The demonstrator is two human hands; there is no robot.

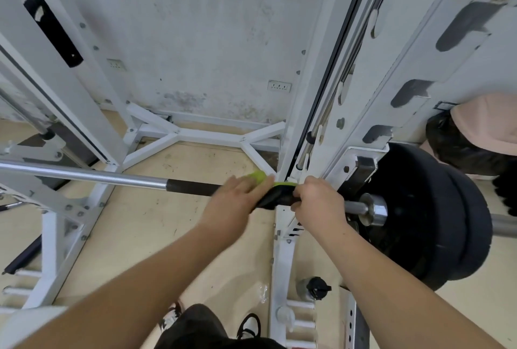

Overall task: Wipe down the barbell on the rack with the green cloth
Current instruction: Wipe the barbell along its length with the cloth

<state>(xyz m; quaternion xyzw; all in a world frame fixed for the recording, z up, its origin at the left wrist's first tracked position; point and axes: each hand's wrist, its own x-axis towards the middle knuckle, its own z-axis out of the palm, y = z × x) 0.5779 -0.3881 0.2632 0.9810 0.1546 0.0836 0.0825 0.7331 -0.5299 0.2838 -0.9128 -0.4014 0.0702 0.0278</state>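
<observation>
the long chrome and black steel barbell (117, 179) lies left to right on the white metal rack (282, 250) – both hands sit at its right end, left hand (232, 203) closed over the bright green cloth (261, 176), right hand (319, 203) gripping the bar.

We have open bar (84, 173) running left, nothing on it. To the right we're boxed in: white rack upright (313, 113) just behind the bar, black plates (430, 217) beyond. Floor (167, 225) below is open; bottle (312, 288) sits by the post.
</observation>
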